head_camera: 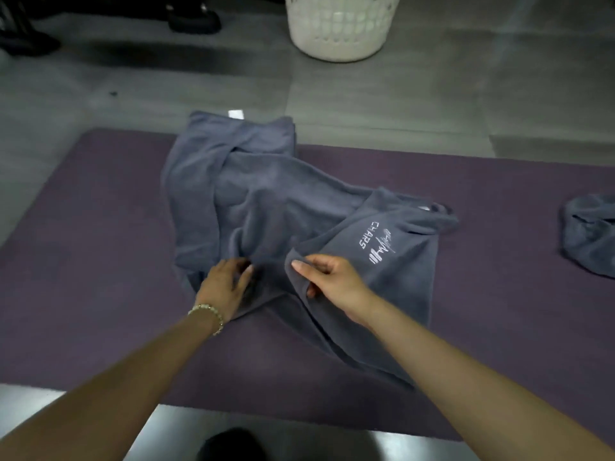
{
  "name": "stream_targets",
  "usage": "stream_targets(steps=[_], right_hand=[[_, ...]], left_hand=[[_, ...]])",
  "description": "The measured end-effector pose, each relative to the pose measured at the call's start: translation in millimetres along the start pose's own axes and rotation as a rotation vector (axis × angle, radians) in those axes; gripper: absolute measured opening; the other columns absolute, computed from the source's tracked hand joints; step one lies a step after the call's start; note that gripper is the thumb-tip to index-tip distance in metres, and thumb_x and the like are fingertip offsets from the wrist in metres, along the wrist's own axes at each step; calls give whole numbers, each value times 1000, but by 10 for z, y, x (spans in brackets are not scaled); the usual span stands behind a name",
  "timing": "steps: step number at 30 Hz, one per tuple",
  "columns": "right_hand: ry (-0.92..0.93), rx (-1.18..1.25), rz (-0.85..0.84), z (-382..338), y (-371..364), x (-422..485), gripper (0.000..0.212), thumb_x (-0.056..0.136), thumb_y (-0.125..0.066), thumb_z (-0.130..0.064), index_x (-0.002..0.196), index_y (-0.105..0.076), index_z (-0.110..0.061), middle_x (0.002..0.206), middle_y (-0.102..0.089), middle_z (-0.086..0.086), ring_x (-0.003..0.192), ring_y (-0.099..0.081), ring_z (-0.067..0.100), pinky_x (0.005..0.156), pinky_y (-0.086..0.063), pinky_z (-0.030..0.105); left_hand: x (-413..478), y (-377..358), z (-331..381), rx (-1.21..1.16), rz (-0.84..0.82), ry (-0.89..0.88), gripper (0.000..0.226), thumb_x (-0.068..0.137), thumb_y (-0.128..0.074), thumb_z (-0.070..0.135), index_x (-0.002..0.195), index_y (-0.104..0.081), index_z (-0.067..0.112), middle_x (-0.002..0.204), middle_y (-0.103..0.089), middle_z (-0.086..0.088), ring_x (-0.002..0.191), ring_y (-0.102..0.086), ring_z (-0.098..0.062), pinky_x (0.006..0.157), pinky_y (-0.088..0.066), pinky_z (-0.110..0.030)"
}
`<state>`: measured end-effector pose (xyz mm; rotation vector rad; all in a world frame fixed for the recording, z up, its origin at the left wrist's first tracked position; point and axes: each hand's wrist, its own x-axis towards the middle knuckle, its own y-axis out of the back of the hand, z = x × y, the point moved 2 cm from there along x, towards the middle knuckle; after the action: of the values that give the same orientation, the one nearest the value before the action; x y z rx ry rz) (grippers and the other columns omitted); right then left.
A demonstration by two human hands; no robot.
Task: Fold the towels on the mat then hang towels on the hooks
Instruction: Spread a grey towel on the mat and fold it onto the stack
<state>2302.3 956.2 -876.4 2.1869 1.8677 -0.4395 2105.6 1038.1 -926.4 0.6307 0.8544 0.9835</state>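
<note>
Towel (pixel 266 194): grey-blue, rumpled and half opened on the purple mat (pixel 100 244); far end spilling past the mat's back edge onto the grey floor (pixel 432 104); near right flap turned over, white lettering (pixel 376 242) showing.
Feel (judged): soft, limp and light; no stiffness, so likely to sag and crease wherever unsupported; plush nap, more apt to cling to the mat than slide.
Where to grip (judged): hemmed edges and corners, one in each hand, pulled taut; mid-cloth grabs would only bunch it.
Right hand (pixel 329 281): pinching the turned-over edge of the flap, thumb on top, curled fingers underneath, cloth raised a little off the layer below.
Left hand (pixel 226 284): down on the towel just left of that flap, fingers bent into a crease; gripping or merely pressing, cannot tell. Beaded bracelet (pixel 208 316) at the wrist.
Second towel (pixel 589 234): same colour, bunched at the mat's right end, well apart, untouched.
Basket (pixel 339 24): white, perforated, on the floor beyond the mat.
Stage (judged): spreading and squaring; no clean fold made yet.
</note>
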Motion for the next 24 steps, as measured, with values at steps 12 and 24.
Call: stream_targets(steps=[12, 24], right_hand=[[-48, -178, -12, 308, -506, 358, 10, 89, -64, -9, 88, -54, -5, 52, -56, 0, 39, -50, 5, 46, -44, 18], [32, -370, -251, -48, -437, 386, 24, 77, -75, -3, 90, -61, -16, 69, -64, -4, 62, -60, -3, 66, -45, 8]], left_hand=[[-136, 265, -822, -502, 242, 592, 73, 84, -64, 43, 131, -31, -2, 136, -37, -18, 122, -43, -37, 102, -37, -43], [-104, 615, -252, -918, 375, 152, 12, 96, -54, 20, 85, -50, 16, 73, -53, 7, 62, -52, 3, 65, -46, -12]])
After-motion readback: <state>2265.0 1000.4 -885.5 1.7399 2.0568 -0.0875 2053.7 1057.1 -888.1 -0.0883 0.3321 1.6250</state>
